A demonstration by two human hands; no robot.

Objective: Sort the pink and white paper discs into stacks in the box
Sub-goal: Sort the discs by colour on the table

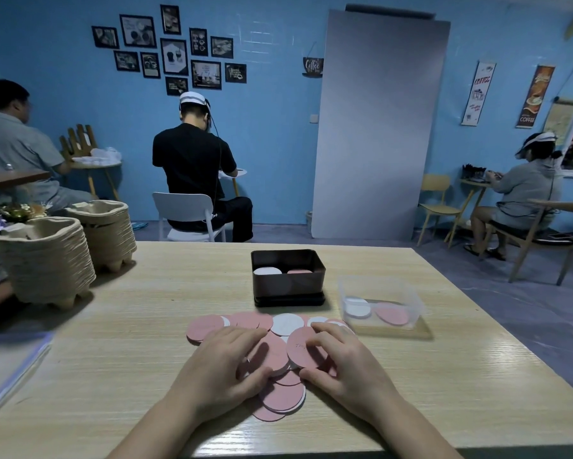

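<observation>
A loose pile of pink paper discs [245, 320] and white paper discs [286, 324] lies spread on the wooden table [129, 342] in front of me. My left hand [225, 362] grips a small stack of pink discs [268, 354] between thumb and fingers. My right hand [339, 357] pinches a single pink disc [300, 347] at its edge, tilted up. Behind the pile stands the dark box [287, 283], holding a white stack [267, 271] on its left and a pink stack [299, 271] on its right.
A clear plastic box [379, 304] with a white and a pink disc stands to the right of the pile. Two stacks of pulp egg trays [46, 260] fill the table's left side. A clear sheet [10, 362] lies at the left edge. People sit at tables beyond.
</observation>
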